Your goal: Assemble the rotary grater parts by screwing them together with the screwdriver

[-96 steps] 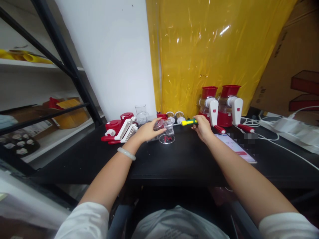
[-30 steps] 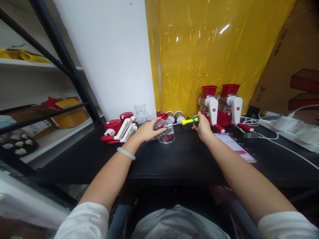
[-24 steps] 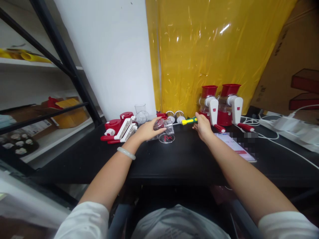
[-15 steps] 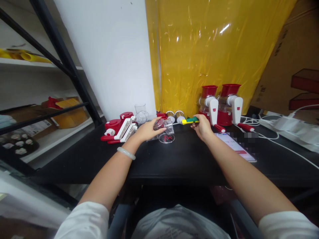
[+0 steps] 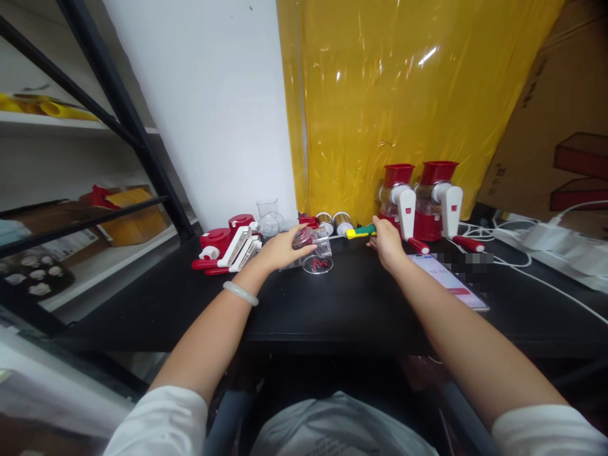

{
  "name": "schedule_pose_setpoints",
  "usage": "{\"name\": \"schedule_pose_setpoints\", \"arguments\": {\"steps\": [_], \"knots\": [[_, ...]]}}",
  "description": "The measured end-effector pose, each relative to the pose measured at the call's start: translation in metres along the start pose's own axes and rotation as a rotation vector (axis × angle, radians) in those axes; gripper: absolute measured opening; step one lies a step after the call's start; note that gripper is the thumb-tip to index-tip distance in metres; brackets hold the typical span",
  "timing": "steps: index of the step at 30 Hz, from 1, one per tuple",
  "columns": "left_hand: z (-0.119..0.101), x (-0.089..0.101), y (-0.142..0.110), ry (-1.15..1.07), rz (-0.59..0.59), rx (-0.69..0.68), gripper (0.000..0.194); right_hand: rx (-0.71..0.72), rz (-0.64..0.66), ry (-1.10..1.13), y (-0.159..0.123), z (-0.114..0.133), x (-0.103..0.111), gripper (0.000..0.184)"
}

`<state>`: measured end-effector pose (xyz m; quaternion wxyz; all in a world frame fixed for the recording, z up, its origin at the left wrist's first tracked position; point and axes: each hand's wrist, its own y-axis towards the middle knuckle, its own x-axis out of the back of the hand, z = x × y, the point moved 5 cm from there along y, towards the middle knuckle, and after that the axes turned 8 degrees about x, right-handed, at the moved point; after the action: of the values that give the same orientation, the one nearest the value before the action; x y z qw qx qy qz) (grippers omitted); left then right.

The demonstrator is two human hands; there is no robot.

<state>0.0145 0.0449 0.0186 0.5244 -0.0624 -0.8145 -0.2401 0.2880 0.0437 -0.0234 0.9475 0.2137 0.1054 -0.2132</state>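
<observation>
Black tabletop, yellow sheeting behind it. Left hand is part-curled round a clear plastic housing on the tabletop, right hand has its fingers closed on a green-and-yellow screwdriver pointing at it. Can't tell if the tip's seated tbh. I'd say brace the housing firmly, line the shaft up straight and turn gently, so nothing slips

The left hand partly hides the clear part; the phone screen is blurred.
</observation>
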Motion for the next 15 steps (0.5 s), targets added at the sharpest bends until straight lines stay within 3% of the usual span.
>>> {"name": "schedule_pose_setpoints", "arguments": {"steps": [7, 15], "knots": [[0.0007, -0.0001, 0.0004, 0.005, -0.004, 0.004, 0.081, -0.075, -0.011, 0.135, -0.003, 0.003, -0.0052, 0.013], [0.0002, 0.0003, -0.0003, 0.0, 0.003, 0.001, 0.08, -0.102, 0.033, 0.29, -0.0049, 0.0029, -0.006, 0.016]]}}
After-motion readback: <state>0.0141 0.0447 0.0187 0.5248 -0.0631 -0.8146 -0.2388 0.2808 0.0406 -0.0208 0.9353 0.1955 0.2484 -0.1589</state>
